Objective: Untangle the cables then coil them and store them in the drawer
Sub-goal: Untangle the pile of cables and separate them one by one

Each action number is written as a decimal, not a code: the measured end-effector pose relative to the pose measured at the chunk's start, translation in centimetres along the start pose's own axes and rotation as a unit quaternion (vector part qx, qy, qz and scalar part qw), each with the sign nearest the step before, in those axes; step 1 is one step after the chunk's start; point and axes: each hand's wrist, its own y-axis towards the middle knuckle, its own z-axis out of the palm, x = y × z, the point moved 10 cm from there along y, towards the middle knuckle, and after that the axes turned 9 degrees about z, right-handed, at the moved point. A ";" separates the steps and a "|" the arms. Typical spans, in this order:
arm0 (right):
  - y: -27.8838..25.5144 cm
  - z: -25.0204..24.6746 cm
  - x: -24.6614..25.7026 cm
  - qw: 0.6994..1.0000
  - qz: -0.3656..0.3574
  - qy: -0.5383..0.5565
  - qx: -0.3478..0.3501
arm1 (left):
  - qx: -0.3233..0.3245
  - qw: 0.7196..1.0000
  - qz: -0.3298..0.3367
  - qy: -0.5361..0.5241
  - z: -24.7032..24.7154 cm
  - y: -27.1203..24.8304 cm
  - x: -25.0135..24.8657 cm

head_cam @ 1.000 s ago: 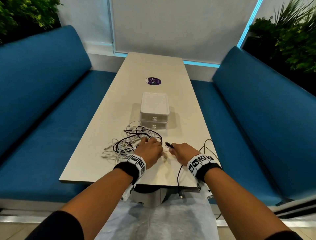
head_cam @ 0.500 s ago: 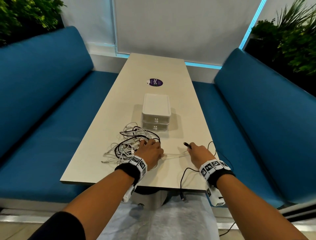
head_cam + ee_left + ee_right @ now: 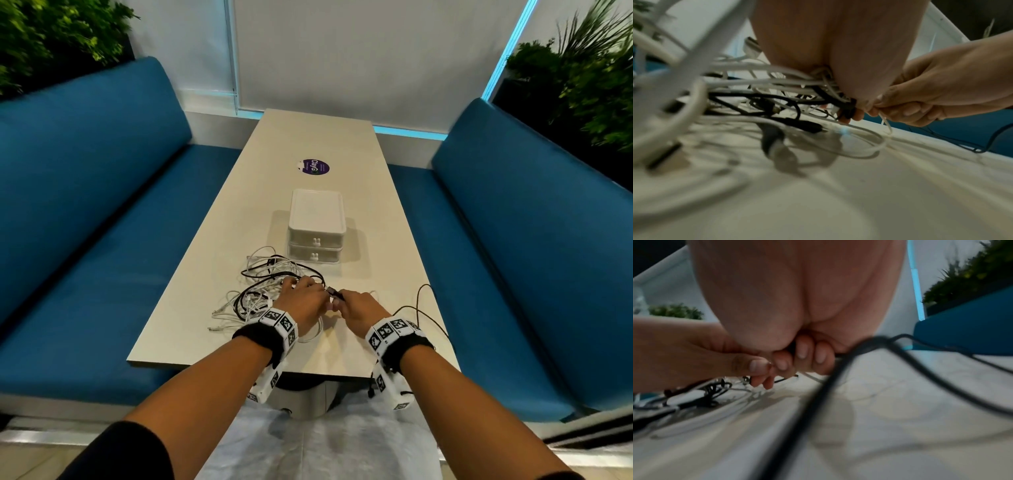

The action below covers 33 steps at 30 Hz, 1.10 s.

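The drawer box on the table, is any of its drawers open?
No, both drawers of the drawer box sit flush and closed.

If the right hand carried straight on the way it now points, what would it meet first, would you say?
The right hand points forward and leftward, so it would most likely meet the left hand first; they already sit almost touching, with the tangled cables just beyond. Depth is hard to judge here.

The long flat table (image 3: 212, 260) is pale cream, with a round purple sticker (image 3: 315, 167) on it. The little plastic drawer box (image 3: 315, 219) is white, and the messy pile of cables (image 3: 263, 291) is black and white. The soft benches (image 3: 78, 192) are deep blue, and the wrist bands (image 3: 279, 323) have black-and-white square patterns.
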 end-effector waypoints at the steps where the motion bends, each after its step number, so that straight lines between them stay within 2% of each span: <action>1: -0.1 -0.1 -0.2 1.000 -0.005 -0.012 0.004 | 0.009 1.000 0.010 0.011 0.0 0.1 -0.1; 5: 0.0 -0.6 -1.5 0.996 -0.002 -0.084 -0.001 | 0.018 0.999 0.025 0.031 0.4 0.0 0.2; 10: -0.4 -4.2 -9.0 0.983 0.120 -0.137 -0.011 | 0.006 0.999 0.006 0.051 0.5 -0.7 1.9; 13: -1.2 -5.3 -11.5 0.975 0.149 -0.164 -0.015 | 0.018 0.998 0.010 0.057 0.8 -0.5 1.4; 18: -0.9 -5.3 -9.9 0.977 0.144 -0.137 -0.074 | 0.035 0.997 0.005 0.063 1.3 -0.1 0.5; 22: -0.9 -5.1 -6.8 0.985 0.120 -0.041 -0.117 | 0.030 0.997 0.003 0.070 1.0 -0.1 0.4; 24: -0.7 -4.2 -4.4 0.990 0.085 -0.016 -0.109 | 0.019 0.998 -0.006 0.067 0.9 0.1 0.3; 28: -0.5 -1.1 -0.1 0.999 0.007 0.013 -0.048 | 0.007 0.999 -0.023 0.037 0.9 0.2 0.4; 33: 0.4 0.3 0.2 0.997 0.031 0.059 -0.029 | -0.016 0.999 -0.029 -0.007 0.4 0.0 0.9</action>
